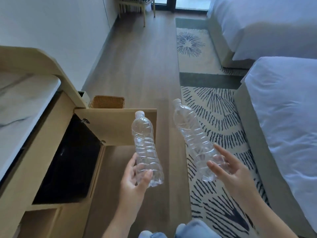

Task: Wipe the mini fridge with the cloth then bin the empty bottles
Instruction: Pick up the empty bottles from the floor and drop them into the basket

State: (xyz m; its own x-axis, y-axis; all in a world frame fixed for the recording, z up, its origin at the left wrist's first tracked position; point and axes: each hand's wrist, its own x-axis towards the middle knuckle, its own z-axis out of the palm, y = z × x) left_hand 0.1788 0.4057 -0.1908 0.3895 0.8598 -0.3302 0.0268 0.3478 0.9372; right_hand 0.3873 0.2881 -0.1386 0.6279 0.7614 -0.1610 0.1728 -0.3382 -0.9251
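Two empty bottles pointed caps toward 12 o'clock. Left hand [132, 179] gripped the left bottle [145, 143] at its base; right hand [229, 172] loosely held the right bottle [190, 131] between thumb and nearly straight fingers. Wicker bin [107, 101] stood at 11 o'clock, beyond the cabinet door [116, 126], nearer the left hand.

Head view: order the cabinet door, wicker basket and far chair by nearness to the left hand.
1. Cabinet door, open, just ahead of the left hand.
2. Wicker basket, on the floor behind the door.
3. Chair, at the room's far end.
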